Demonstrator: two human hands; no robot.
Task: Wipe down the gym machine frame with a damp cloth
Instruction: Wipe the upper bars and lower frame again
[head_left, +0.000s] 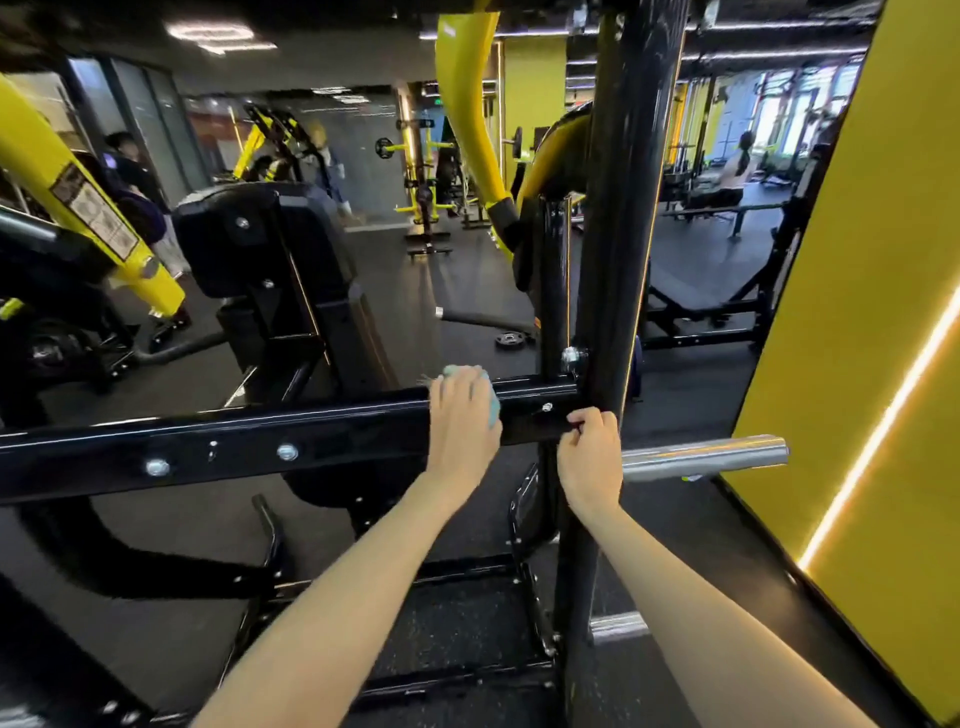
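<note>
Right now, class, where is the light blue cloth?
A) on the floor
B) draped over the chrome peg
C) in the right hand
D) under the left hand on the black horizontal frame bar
D: the left hand holds the light blue cloth against the black horizontal frame bar.

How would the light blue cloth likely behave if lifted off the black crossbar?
Probably floppy: the light blue cloth bunches and bends over the black crossbar under the left hand. Likely light: the hand hides most of it. On the glossy paint it may slide easily.
</note>
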